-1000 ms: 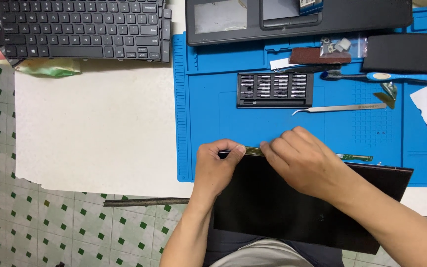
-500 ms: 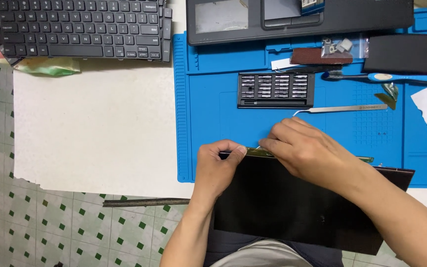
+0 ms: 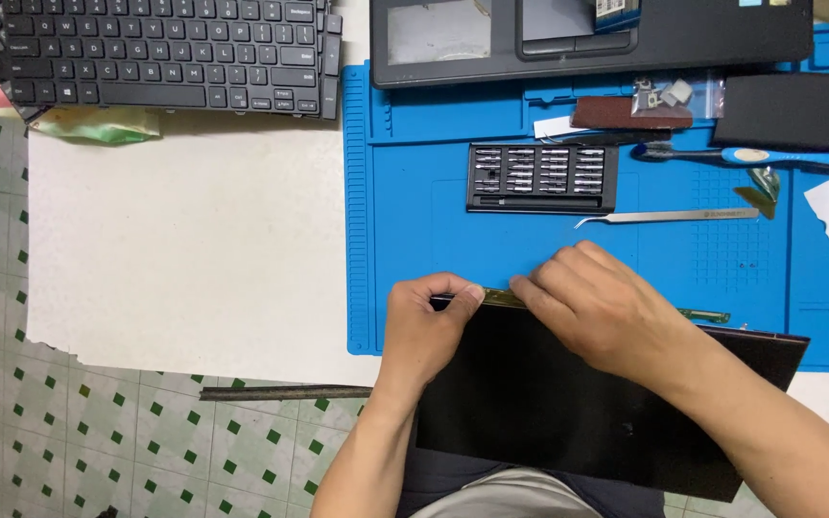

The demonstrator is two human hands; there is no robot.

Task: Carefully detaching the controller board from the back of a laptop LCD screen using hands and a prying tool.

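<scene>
We have a flat black panel point(image 3: 568, 403) lying half on the blue mat point(image 3: 405, 192), its near edge hanging over the table towards us. Our left hand point(image 3: 424, 331) pinches the panel's top left corner, fingers closed on it. Our right hand point(image 3: 606, 312) presses fingertips on the thin greenish strip point(image 3: 501, 297) along the top edge. The panel looks thin, stiff and fragile, so it is best held by its edges.
</scene>
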